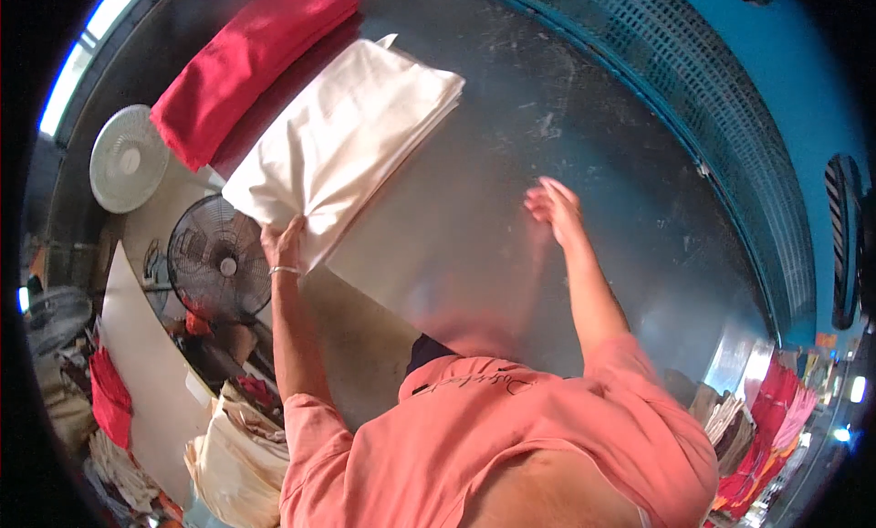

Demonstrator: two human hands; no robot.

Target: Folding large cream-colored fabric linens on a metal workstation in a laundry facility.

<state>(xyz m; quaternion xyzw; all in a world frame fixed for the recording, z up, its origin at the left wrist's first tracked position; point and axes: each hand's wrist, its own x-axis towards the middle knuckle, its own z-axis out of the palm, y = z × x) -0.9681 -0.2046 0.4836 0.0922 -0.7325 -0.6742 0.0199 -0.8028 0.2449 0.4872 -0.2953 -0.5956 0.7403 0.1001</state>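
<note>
A folded stack of white cloth (pixel 363 117) lies near the left end of the metal work table (pixel 479 206). My left hand (pixel 282 244) grips its near left corner, the thumb on top, and creases fan out from that grip. My right hand (pixel 558 206) hovers over the bare metal to the right, holding nothing, with its fingers apart and slightly curled. Behind the white stack sits a folded red cloth (pixel 253 69), its side mirrored in the shiny tabletop.
A black floor fan (pixel 222 261) and a white fan (pixel 130 158) stand beyond the table's left edge. Cream cloth (pixel 239 459) is heaped at lower left, and red and pink cloths (pixel 766 425) at lower right. A blue machine with a perforated panel (pixel 712 76) borders the far right side.
</note>
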